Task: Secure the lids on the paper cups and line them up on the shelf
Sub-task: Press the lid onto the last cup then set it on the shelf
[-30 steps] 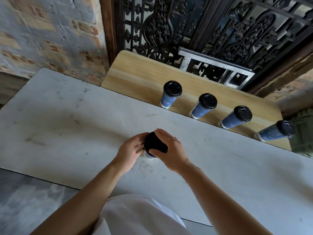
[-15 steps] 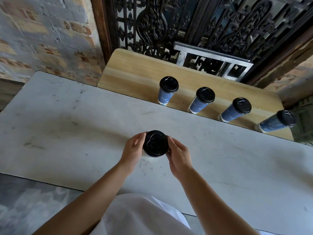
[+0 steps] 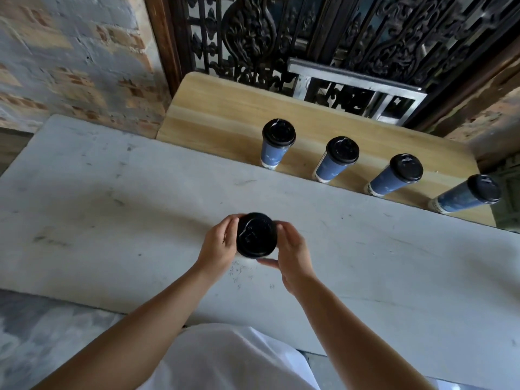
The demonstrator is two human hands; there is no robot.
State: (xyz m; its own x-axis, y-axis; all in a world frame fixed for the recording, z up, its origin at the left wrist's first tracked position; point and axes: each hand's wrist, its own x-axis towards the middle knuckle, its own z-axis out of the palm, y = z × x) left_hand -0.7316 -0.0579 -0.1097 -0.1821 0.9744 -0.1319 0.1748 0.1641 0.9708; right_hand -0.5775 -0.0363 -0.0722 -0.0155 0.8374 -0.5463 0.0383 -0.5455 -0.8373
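Observation:
A paper cup with a black lid (image 3: 255,235) is held between both hands above the grey stone counter (image 3: 112,209); its body is hidden under the lid. My left hand (image 3: 218,246) cups its left side. My right hand (image 3: 292,253) wraps the right side, thumb under the lid's near edge. On the wooden shelf (image 3: 225,111) beyond the counter stand several blue paper cups with black lids in a row: one at the left (image 3: 275,146), then (image 3: 336,160), (image 3: 395,175), and the rightmost (image 3: 467,194).
The shelf has bare wood to the left of the row. Behind it rise an ornate dark iron grille (image 3: 323,32) and a metal frame (image 3: 357,88). A brick wall (image 3: 70,52) stands at the left. My white garment (image 3: 225,361) is below.
My right hand came off the top of the lid and moved to the cup's right side. The cup now sits higher between both hands, and the camera tilted slightly.

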